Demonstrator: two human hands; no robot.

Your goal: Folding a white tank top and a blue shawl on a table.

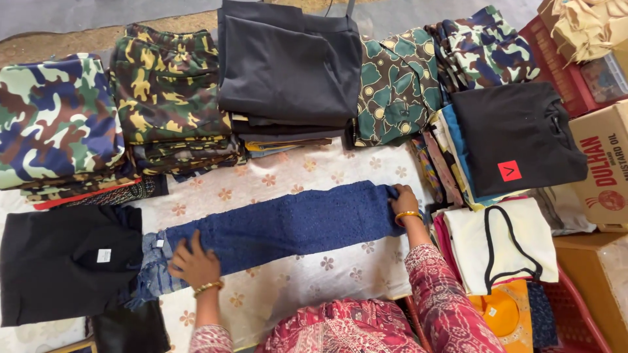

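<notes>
A long dark blue textured garment (288, 225) lies folded into a narrow strip across a cream flowered sheet (307, 274). My left hand (194, 263), with a gold bangle, presses flat on the strip's left part, near its waistband end. At the strip's right end my right hand (403, 199), also with a gold bangle, grips the edge of the cloth. Both arms wear red patterned sleeves.
Stacks of folded clothes ring the sheet: camouflage piles (55, 121) (167, 85), a black pile (288, 65), a green printed pile (396, 85), a black shirt stack (517, 137), a white top (500, 242), a black garment (65, 261). A cardboard box (605, 167) and red crates (575, 307) stand right.
</notes>
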